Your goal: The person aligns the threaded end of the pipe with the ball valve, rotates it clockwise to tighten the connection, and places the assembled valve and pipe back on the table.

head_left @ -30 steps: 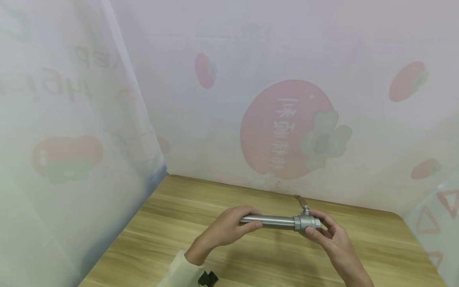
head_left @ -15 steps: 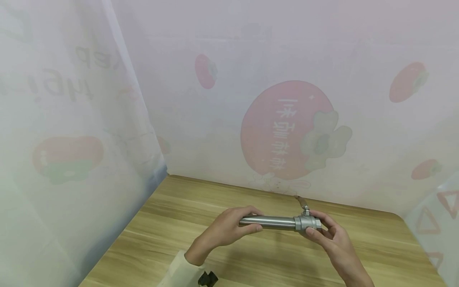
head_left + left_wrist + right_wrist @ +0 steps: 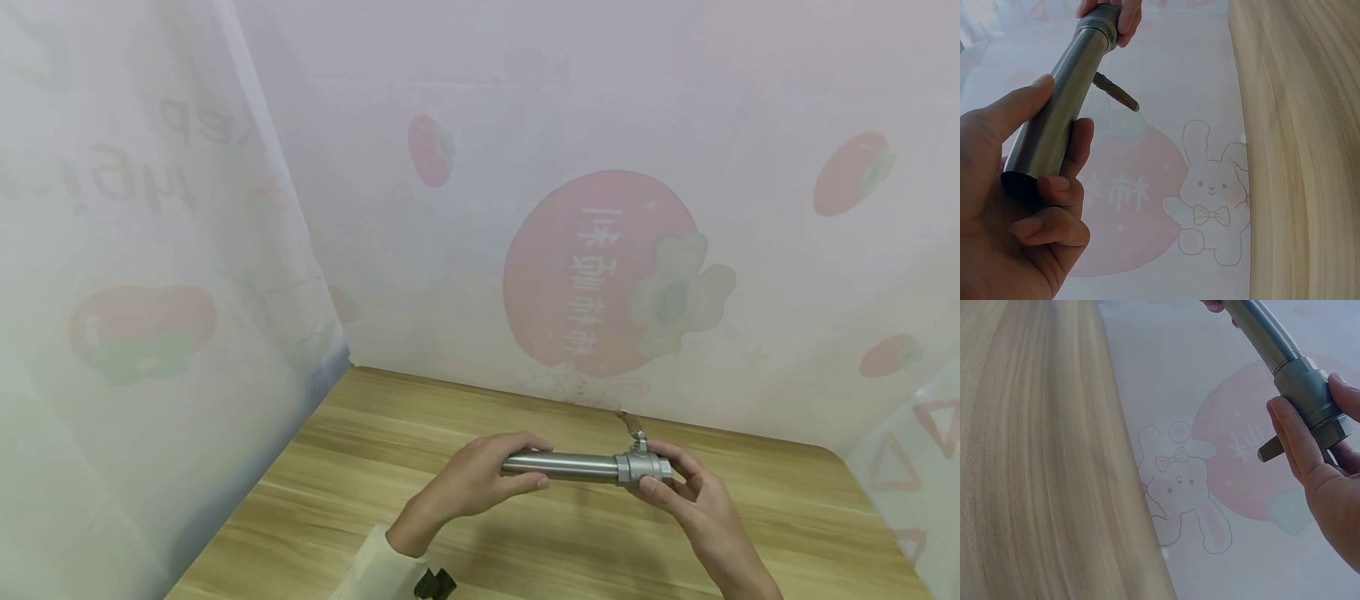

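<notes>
Above the table, a steel pipe [image 3: 573, 466] is joined at its right end to a ball valve [image 3: 637, 467]. My left hand [image 3: 480, 475] grips the pipe's free end between thumb and fingers; the left wrist view shows the dark open end of the pipe [image 3: 1054, 125] over the curled fingers. With my right hand [image 3: 693, 500] I hold the valve body, thumb in front and fingers behind. The brownish valve lever [image 3: 630, 422] points away toward the back. In the right wrist view, threads show on the pipe [image 3: 1266, 334] where it meets the valve [image 3: 1307, 394].
Beneath the hands lies a wood-grain table [image 3: 420, 408]. A pale curtain [image 3: 375, 250] with printed persimmons hangs behind its back edge, and another curtain [image 3: 150, 417] hangs at the left. A dark object [image 3: 435, 583] sits by the left sleeve [image 3: 382, 567].
</notes>
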Motion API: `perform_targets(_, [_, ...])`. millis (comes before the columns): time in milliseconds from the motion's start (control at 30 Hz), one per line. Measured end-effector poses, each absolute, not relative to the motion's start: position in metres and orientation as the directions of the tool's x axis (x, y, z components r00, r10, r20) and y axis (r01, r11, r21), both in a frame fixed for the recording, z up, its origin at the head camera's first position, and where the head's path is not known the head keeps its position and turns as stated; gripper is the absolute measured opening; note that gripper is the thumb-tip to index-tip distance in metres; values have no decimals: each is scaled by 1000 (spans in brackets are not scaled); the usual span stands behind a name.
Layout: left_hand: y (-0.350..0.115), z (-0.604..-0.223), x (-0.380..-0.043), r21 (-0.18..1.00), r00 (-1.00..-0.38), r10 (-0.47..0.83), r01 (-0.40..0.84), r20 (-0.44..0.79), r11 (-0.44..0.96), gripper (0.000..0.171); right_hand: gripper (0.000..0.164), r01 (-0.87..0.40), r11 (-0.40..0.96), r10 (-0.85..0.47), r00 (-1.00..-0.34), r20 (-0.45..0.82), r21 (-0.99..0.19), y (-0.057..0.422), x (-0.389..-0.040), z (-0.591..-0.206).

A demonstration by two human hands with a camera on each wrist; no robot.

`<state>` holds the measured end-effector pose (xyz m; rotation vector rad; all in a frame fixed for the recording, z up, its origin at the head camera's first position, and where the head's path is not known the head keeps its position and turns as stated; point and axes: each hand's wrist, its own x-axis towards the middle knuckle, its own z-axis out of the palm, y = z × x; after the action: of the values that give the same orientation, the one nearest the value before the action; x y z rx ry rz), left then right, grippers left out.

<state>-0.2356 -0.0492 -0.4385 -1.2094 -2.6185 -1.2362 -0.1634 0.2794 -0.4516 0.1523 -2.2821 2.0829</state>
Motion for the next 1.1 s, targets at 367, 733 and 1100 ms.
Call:
perform_targets(367, [-46,-439,-235,634,-727,623,632,288,445,37,51,-94,90,-30,-995,91,-992,279,-164,-452])
perform_targets(733, [-47,-438,-236,648,-721,633,629,281,429,34,50,-105,82,-36,-994,102,-991,278,-163,-452])
perform_targets(1100, [-48,-439,-236,641,-713,630,644,306,417,38,50,-119,78,-42,-992,116,-990,278,-164,-452])
